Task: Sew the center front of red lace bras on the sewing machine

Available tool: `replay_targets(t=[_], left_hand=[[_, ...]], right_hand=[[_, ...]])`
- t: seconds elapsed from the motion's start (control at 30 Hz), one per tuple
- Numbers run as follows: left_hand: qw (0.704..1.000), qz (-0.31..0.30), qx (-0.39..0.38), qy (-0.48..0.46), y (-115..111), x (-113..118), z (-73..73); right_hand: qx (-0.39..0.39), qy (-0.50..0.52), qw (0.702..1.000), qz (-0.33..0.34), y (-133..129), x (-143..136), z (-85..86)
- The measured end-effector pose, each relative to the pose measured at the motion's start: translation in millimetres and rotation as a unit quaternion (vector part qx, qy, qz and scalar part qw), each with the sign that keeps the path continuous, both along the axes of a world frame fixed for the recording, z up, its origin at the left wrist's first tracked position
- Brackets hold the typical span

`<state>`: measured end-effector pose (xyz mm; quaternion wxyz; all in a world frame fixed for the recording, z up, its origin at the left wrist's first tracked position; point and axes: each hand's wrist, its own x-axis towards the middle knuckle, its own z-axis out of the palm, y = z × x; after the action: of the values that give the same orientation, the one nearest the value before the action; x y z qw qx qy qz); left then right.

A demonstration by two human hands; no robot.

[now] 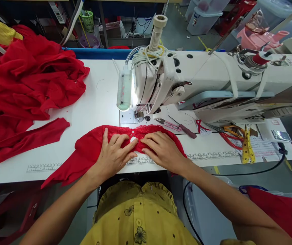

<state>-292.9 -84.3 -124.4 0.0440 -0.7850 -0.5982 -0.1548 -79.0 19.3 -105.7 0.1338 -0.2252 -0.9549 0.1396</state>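
Note:
A red lace-trimmed garment piece [88,146] lies across the front of the white sewing table, with a small gap at its middle where the white surface shows through. My left hand [114,149] rests on it left of that gap, fingers spread and pressing the cloth. On the other side, my right hand [165,149] lies over the fabric with fingers stretched toward the gap, thumb below them. Both sets of fingertips touch the cloth. Just beyond the lace edge is the presser foot [139,115] of a white sewing machine [196,73]; the garment lies in front of it.
A heap of red fabric [33,78] covers the table's left side. Near the machine lie a pink seam ripper [170,125], an awl [186,131], orange-handled scissors [234,131] and a yellow tape measure [247,146]. A lamp [124,88] hangs beside the needle area. Ruler markings [212,156] run along the front edge.

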Motion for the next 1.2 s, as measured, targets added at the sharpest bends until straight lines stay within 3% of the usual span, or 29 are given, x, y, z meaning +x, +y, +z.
replay_targets(t=[0.17,0.33,0.53,0.8,1.2], left_hand=[[1.000,-0.013,0.001,-0.015,1,-2,-0.8],[0.998,-0.012,-0.018,-0.054,-3,-6,2.7],[0.978,0.027,0.052,-0.199,8,1,9.2],[0.997,0.038,-0.045,-0.047,10,-11,-1.6],[0.997,0.040,-0.058,-0.042,9,-16,-1.7]], right_hand=[[0.023,0.000,1.000,0.011,-2,0,-3.8],[0.025,-0.035,0.999,0.018,-1,3,3.3],[-0.082,0.133,0.988,-0.015,3,-10,7.9],[-0.065,0.060,0.996,-0.023,10,-18,-12.3],[-0.080,0.051,0.995,-0.019,14,-13,-13.6]])
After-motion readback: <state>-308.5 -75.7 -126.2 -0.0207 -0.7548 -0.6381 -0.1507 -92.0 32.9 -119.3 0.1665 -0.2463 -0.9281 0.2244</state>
